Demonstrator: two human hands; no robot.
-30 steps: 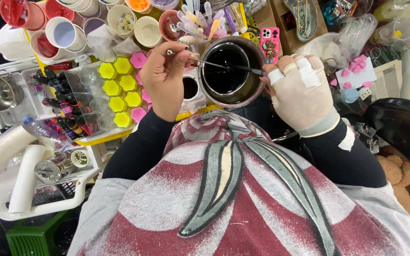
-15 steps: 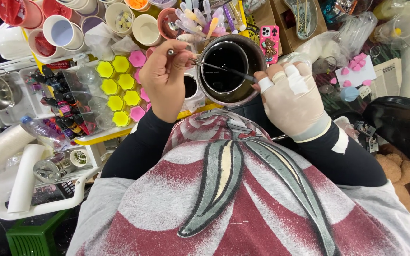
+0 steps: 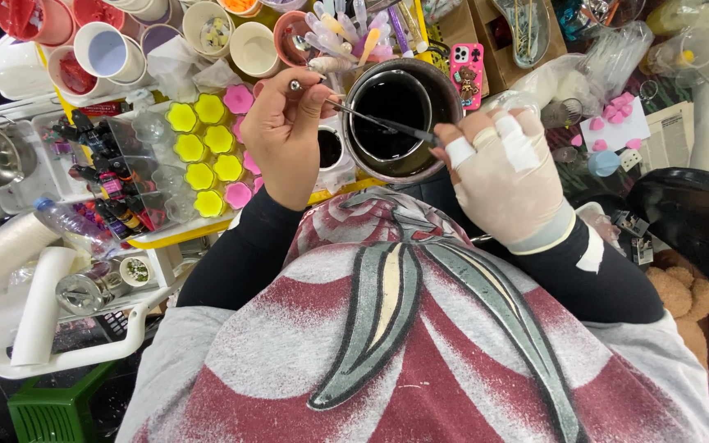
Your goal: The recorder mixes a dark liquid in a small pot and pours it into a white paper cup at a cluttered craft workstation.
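**Q:** Holding what, and in which hand?

**A:** My left hand [image 3: 285, 131] is pinched together on a thin metal stirring tool [image 3: 371, 121]. Its rounded end shows above my knuckles at about 11 o'clock, and the shaft slants down toward 4 o'clock across the mouth of the round metal pot [image 3: 445, 148]. The dark liquid [image 3: 389, 111] inside sits under the shaft; I cannot tell whether the tip touches it.

**Q:** And the right hand?

**A:** My right hand [image 3: 506, 184], in a pale glove with white tape on two fingers, rests against the pot's rim at its 4 o'clock side. The fingers curl together at the rim, where the tool's far end meets them; whether they clamp the tool or only the rim, I cannot tell.

**Q:** Where does the pot stand?

**A:** Directly ahead of my chest, at 12 o'clock, between both hands. A small cup of dark liquid [image 3: 329, 149] touches it at its 9 o'clock side.

**Q:** Surroundings?

**A:** Yellow and pink moulds [image 3: 204, 152] lie at 9 o'clock of my left hand. A pink phone case [image 3: 467, 72] stands just beside the pot at 2 o'clock. Cups [image 3: 108, 51] crowd the far edge at 10 o'clock.
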